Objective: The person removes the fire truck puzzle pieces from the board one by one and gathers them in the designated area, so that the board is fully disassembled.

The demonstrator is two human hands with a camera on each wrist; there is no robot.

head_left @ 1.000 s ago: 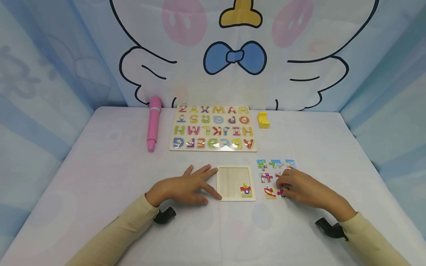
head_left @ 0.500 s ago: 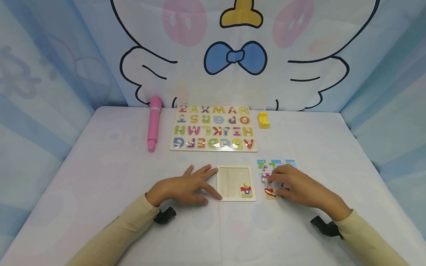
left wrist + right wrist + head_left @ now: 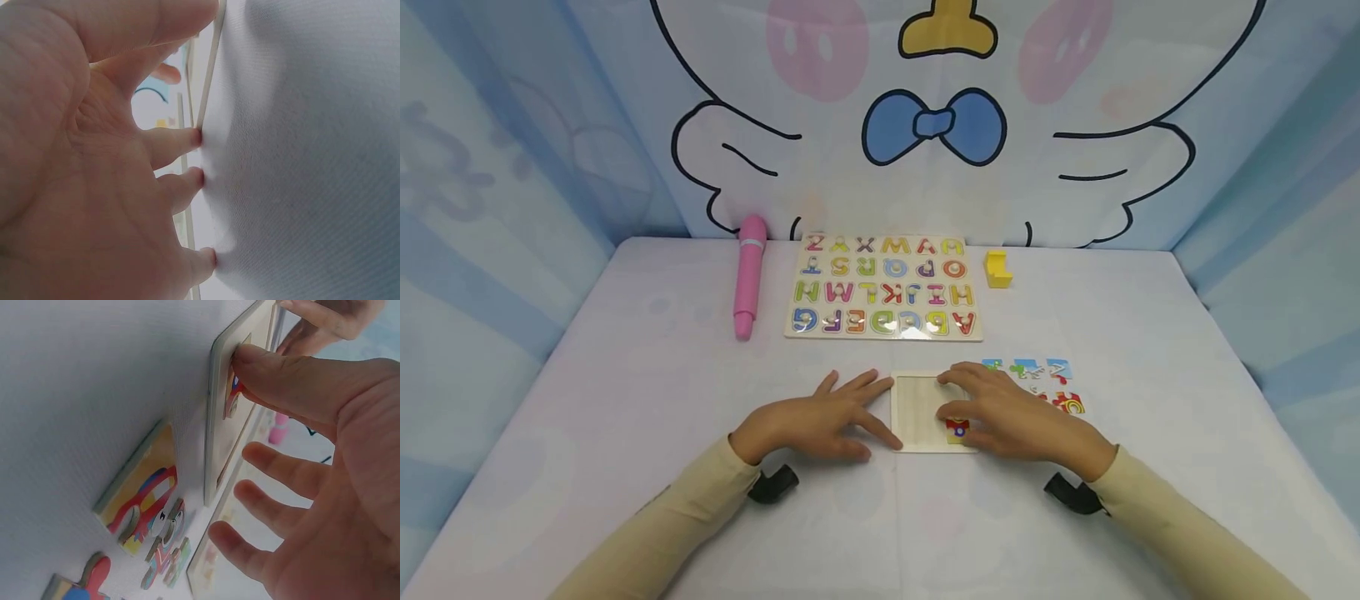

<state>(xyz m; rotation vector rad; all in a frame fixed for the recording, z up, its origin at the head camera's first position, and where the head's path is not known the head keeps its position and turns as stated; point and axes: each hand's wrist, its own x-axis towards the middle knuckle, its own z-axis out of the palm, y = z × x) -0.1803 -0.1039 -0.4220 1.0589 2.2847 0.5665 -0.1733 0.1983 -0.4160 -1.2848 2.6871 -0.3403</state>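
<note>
My left hand (image 3: 816, 425) lies with spread fingers, its fingertips against the left edge of a small wooden puzzle tray (image 3: 917, 417). The wrist view of that hand (image 3: 112, 187) shows fingertips down on the cloth and tray side. My right hand (image 3: 1015, 417) is over the tray's right side, with thumb and forefinger at opposite sides of a red, yellow and blue puzzle piece (image 3: 957, 429) in the lower right corner. In the right wrist view, the thumb covers part of that puzzle piece (image 3: 234, 394); the other fingers stay loosely extended. Several loose puzzle pieces (image 3: 1067, 403) lie right of the tray, partly hidden.
A wooden alphabet board (image 3: 883, 287) lies behind the tray. Left of it is a pink pen-shaped toy (image 3: 748, 279), and right of it a yellow block (image 3: 997, 270). A printed cloth backdrop (image 3: 932, 196) rises behind the white-covered table (image 3: 647, 358).
My right hand has moved left from the loose puzzle pieces to the piece in the tray. The left hand has stayed at the tray's left edge.
</note>
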